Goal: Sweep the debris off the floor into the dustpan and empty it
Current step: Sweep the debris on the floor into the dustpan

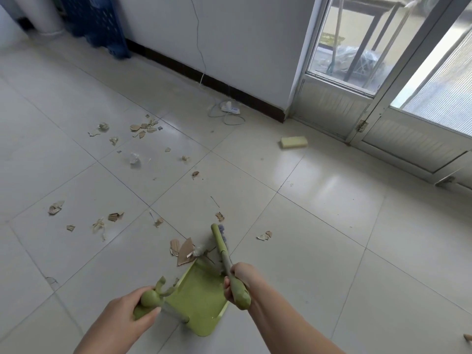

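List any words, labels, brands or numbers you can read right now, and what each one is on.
No text can be read in this view.
Power strip by the wall: small blue marks, too blurred to read.
Cardboard scrap just beyond the brush: dark marks, too small to read.
Dustpan and brush: no label visible.

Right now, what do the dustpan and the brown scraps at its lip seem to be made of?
Dustpan: probably moulded plastic with a matt green finish; it looks like one smooth piece. Brown scraps: likely torn corrugated cardboard, with ragged edges and a ribbed layer showing.
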`<state>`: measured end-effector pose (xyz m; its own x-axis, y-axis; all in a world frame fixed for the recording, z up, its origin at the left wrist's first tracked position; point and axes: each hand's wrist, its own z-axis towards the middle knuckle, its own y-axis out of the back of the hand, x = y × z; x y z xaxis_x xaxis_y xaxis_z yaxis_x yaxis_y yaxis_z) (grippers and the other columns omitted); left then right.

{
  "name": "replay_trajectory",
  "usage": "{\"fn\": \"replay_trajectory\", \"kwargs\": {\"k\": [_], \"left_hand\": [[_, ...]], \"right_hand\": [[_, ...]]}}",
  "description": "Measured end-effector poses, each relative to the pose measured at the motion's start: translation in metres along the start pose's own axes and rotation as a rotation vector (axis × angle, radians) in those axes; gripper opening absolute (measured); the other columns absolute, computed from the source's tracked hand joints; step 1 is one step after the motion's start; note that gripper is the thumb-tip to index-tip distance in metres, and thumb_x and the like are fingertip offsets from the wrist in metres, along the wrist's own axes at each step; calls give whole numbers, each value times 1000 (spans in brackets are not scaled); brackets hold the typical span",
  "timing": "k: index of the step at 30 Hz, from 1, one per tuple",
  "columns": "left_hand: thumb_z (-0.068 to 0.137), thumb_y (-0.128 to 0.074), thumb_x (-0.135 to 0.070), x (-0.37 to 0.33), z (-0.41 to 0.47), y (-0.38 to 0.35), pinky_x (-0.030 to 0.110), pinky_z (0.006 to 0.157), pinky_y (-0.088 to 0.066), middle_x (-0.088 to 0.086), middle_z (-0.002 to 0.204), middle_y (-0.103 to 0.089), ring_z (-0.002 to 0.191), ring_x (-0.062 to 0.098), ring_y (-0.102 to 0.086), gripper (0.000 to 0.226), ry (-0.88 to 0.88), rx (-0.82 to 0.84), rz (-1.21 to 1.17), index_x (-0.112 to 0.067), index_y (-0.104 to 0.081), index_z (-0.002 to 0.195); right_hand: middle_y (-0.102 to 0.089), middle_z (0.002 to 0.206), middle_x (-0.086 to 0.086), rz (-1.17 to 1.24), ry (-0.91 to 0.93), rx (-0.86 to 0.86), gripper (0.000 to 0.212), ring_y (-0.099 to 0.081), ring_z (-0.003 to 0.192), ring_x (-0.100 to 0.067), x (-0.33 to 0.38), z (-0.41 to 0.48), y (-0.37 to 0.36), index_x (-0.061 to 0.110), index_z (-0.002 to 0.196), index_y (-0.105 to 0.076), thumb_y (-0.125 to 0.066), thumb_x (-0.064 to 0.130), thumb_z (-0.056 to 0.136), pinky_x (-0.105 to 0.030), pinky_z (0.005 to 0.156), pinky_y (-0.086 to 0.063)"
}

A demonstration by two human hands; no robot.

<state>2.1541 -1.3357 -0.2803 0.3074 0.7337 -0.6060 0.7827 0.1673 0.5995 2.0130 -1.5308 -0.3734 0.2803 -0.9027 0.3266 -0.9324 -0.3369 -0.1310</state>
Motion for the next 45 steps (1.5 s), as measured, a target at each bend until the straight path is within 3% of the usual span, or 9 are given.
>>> {"fn": "replay_trajectory", "kwargs": {"k": [5, 13, 16, 26, 34, 36, 39, 42, 45], "left_hand": [[77, -75, -11, 3, 3, 11, 0, 64, -42, -20, 79, -73, 75, -12, -63, 31, 38, -38, -13, -39, -67, 88], [79, -75, -13, -1, 1, 25, 12, 71, -48, -12, 80, -74, 83, 0, -67, 27, 82, -75, -14, -37, -68, 89], [79, -75, -15, -4, 0, 29, 20, 74, -49, -10, 82, -75, 85, 4, -67, 26, 82, -75, -6, -37, -68, 92], [83, -71, -18, -39, 10, 29, 15, 65, -46, -5, 77, -72, 75, 1, -64, 17, 23, -72, -40, -34, -68, 88], [85, -66, -19, -63, 28, 15, 17, 55, -44, -2, 79, -70, 56, 0, -57, 13, -21, -88, -85, -32, -65, 87], [85, -67, -18, -64, 30, 15, 17, 59, -45, -2, 76, -69, 63, 0, -59, 13, -36, -84, -88, -32, -66, 85], [86, -65, -20, -62, 32, 17, 11, 46, -41, -4, 69, -64, 47, -4, -53, 11, -23, -38, -77, -30, -66, 88], [83, -68, -21, -53, 33, 20, 9, 56, -45, -1, 77, -69, 62, -2, -62, 12, 16, -18, -76, -30, -67, 92], [81, -70, -22, -40, 33, 23, 6, 63, -45, -2, 81, -72, 77, -2, -63, 15, 42, -22, -69, -32, -68, 91]], "right_hand": [[-37, 50, -6, -24, -36, 77, 30, -36, 25, -13, 9, 2, -15, 5, 85, -43, -28, 24, 103, -12, 34, -31], [-43, 44, -5, -46, -75, 101, 23, -39, 24, -12, 21, -1, -18, 6, 114, -46, -30, 13, 99, -13, 32, -34], [-43, 55, -8, -71, -62, 94, 24, -39, 24, -12, 29, -8, -7, 1, 110, -47, -29, 6, 96, -13, 31, -34], [-47, 60, -10, -59, -59, 54, 22, -42, 31, -13, 66, -29, 60, -6, 93, -50, -33, 8, 96, -16, 29, -34], [-47, 60, -9, -111, 3, -135, 20, -42, 27, -12, 99, -27, 113, -2, 91, -49, -33, 9, 97, -15, 29, -35], [-46, 62, -11, -127, 27, -194, 18, -42, 24, -12, 105, -21, 117, -2, 96, -47, -32, 8, 98, -14, 29, -35], [-46, 70, -14, -127, 50, -276, 27, -43, 22, -14, 105, -5, 116, 0, 119, -45, -32, 7, 97, -16, 31, -37], [-47, 79, -14, -114, 50, -319, 36, -45, 22, -14, 101, 11, 110, 4, 132, -42, -33, 10, 98, -17, 32, -39], [-48, 81, -14, -109, 38, -305, 25, -46, 23, -13, 94, 19, 94, 8, 122, -40, -33, 11, 99, -17, 32, -40]]}}
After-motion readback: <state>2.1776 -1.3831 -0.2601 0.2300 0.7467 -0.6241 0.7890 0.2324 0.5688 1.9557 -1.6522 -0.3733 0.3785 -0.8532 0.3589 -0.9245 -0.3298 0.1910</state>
